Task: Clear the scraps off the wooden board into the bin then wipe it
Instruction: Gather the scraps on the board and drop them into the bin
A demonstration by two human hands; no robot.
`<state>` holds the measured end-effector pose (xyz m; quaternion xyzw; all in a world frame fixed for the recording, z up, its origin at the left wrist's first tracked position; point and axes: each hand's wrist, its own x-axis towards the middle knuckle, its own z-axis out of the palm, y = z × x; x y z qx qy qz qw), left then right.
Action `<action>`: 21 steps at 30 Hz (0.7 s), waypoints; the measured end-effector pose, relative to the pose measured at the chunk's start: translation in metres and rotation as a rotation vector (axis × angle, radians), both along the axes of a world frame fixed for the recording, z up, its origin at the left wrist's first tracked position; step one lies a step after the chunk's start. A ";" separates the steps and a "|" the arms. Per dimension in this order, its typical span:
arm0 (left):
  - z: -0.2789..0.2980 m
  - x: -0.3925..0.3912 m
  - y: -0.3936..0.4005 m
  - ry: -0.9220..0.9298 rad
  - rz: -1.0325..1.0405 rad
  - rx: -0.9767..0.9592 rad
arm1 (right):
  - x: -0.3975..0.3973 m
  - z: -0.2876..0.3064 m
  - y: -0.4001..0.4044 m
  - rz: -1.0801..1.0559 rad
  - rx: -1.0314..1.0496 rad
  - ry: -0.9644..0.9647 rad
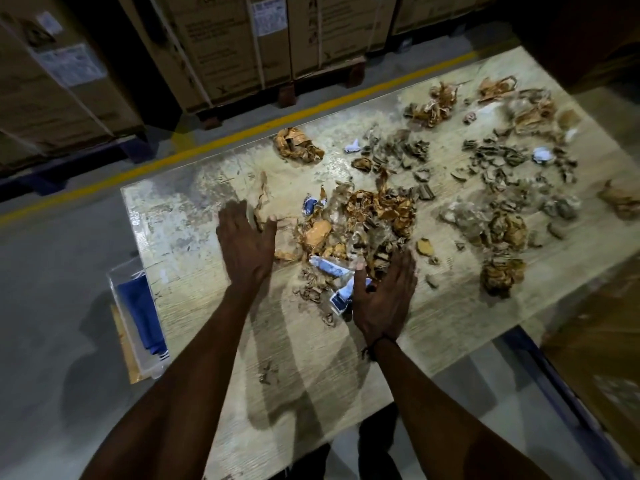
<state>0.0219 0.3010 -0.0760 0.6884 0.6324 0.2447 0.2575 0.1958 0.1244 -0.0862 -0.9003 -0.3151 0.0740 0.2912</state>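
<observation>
A pale wooden board (304, 358) lies under several heaps of brown paper and cardboard scraps. The nearest heap (367, 223), with blue and white paper bits mixed in, sits between my hands. My left hand (246, 242) lies flat with straight fingers at the heap's left side. My right hand (384, 294) is flat with straight fingers at the heap's near right edge, touching the scraps. More scraps (498, 168) cover the right half of the board. A clear plastic bin (138, 320) with a blue cloth inside stands on the floor at the board's left edge.
Strapped cardboard boxes (221, 50) on pallets stand behind a yellow floor line (207, 147). Another cardboard box (602, 368) sits at the right. Grey floor surrounds the board on the left.
</observation>
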 end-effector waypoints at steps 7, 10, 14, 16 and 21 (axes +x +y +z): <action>-0.001 0.070 -0.051 -0.025 -0.285 -0.052 | 0.001 -0.003 0.001 0.008 -0.025 -0.010; -0.004 0.090 -0.063 -0.060 -0.260 -0.082 | 0.001 -0.002 0.002 0.005 -0.027 -0.007; 0.001 0.089 -0.065 -0.155 -0.226 -0.084 | 0.001 0.000 0.001 -0.003 0.026 0.031; 0.007 0.077 -0.071 -0.184 -0.156 -0.056 | 0.003 0.005 -0.001 -0.005 0.099 0.101; 0.003 0.052 -0.122 -0.190 -0.044 0.043 | 0.039 0.033 -0.032 0.072 0.262 -0.012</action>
